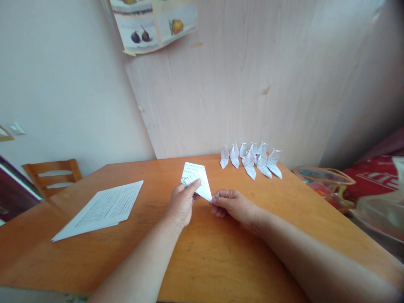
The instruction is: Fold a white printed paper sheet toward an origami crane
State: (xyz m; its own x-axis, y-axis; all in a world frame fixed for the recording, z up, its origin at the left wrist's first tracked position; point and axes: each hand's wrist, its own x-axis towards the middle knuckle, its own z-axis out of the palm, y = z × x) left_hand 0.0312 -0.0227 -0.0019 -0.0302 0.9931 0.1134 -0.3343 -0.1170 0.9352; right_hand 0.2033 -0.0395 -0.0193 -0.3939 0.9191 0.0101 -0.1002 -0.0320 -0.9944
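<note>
A folded sheet of printed paper [198, 171], kite-shaped with a narrow point toward me, is held up over the table. My left hand [183, 202] grips its left side, thumb on top and fingers underneath. At the pointed lower tip, my right hand [232, 205] pinches the paper between thumb and forefinger, its other fingers curled. Several folded paper birds [250, 162] stand grouped at the table's far right. A stack of printed sheets [104, 206] lies flat to the left of my hands.
The wooden table [202, 261] meets a pale board [221, 97] at its far edge. Beyond the left edge is a wooden chair [53, 174]. Bags and a clear-sided container [325, 181] crowd the right side. A fruit picture [154, 27] hangs above.
</note>
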